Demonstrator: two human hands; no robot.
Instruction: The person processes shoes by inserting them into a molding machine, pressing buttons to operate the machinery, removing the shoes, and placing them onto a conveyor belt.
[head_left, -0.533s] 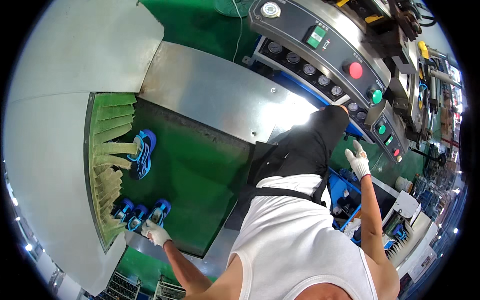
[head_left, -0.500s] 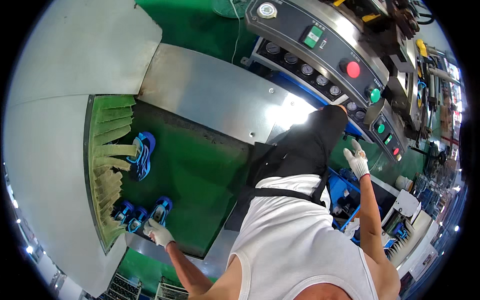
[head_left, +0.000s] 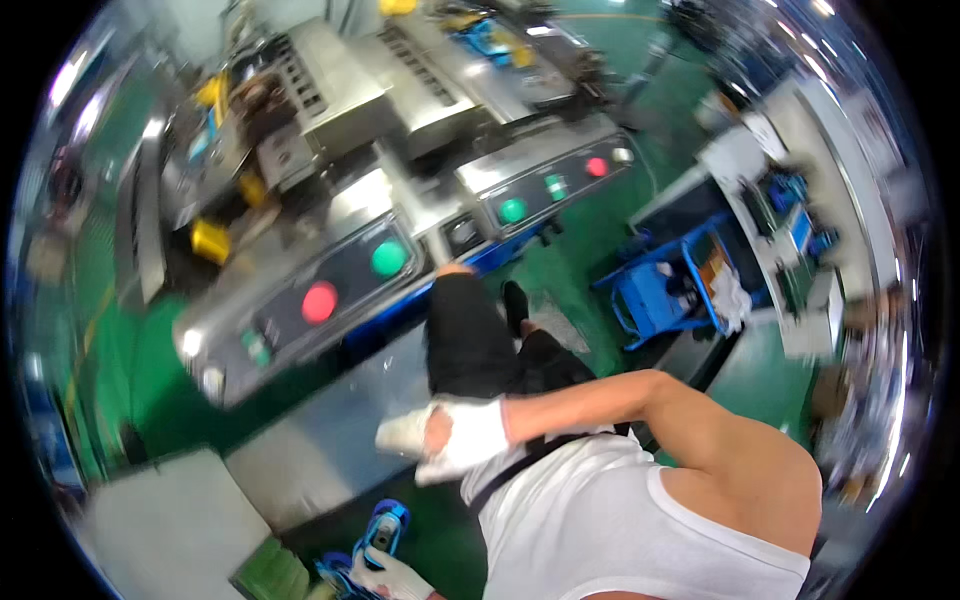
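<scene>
My left hand (head_left: 392,578), in a white glove, is at the lower edge with its fingers closed on a blue shoe (head_left: 345,572). Part of that grip is cut off by the frame. Another blue-and-black shoe (head_left: 386,524) lies just beyond the fingers on a dark green surface. My right hand (head_left: 455,438), also gloved in white, is held across in front of my waist and somewhat blurred. Its fingers stretch to the left, the thumb stands apart, and nothing shows in it. Bare skin shows through the glove.
Ahead stands a machine with two control panels (head_left: 350,285) bearing red and green buttons. A metal plate (head_left: 310,430) joins a pale housing with green flaps (head_left: 270,575) at lower left. On the right are a blue cart (head_left: 650,300) and a bench (head_left: 800,250) with shoes.
My view has swung to the right, toward the machine panels. My right hand has come from far out on the right to across my waist. My left hand has closed on a shoe.
</scene>
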